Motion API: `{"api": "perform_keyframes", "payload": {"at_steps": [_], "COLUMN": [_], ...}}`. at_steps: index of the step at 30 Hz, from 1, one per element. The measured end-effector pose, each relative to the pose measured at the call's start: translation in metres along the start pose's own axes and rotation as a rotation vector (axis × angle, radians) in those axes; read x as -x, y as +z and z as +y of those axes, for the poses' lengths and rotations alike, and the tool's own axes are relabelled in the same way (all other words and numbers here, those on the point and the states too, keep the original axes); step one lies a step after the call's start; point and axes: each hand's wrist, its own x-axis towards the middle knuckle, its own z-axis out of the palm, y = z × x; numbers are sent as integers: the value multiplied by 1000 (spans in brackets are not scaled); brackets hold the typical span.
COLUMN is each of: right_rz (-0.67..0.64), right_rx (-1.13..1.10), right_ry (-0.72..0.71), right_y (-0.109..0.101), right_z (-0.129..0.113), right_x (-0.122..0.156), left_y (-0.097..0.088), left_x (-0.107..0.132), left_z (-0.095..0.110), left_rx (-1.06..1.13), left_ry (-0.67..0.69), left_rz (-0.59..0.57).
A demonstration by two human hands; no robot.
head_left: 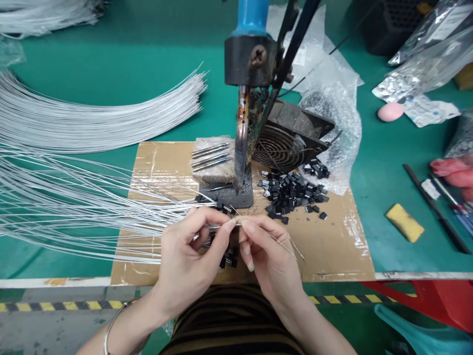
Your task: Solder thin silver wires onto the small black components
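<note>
My left hand (pixel 190 256) is closed in a pinch on the end of a thin white wire (pixel 111 217), with small black parts (pixel 228 258) showing under its fingers. My right hand (pixel 268 251) is closed too, pinching a thin strand of solder wire (pixel 291 246) that trails off to the right. The fingertips of both hands meet just below the tip of a mounted soldering iron (pixel 242 143), which points down at a dark metal base plate (pixel 236 195). A pile of small black components (pixel 293 192) lies right of the iron.
Bundles of white wires (pixel 84 118) fan across the left of the green bench. A taped cardboard sheet (pixel 332 246) covers the work spot. Behind the iron sit a small fan (pixel 286 143), spare iron tips (pixel 210 155) and bubble wrap (pixel 332 98). A yellow sponge (pixel 404 223) lies right.
</note>
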Motion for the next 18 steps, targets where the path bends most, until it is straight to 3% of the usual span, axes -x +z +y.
{"api": "perform_keyframes", "payload": {"at_steps": [10,18], "right_rz": [-94,-111], "right_rx": [20,92], "right_ry": [-69,-143], "right_y": [-5,-9], "right_z": [-1,-2], "right_x": [1,0], "left_y": [1,2], "left_x": [-3,-5], "left_z": [5,5], "left_rx": [192,187], "left_ry": [-71,-59], "left_rz": [7,22]}}
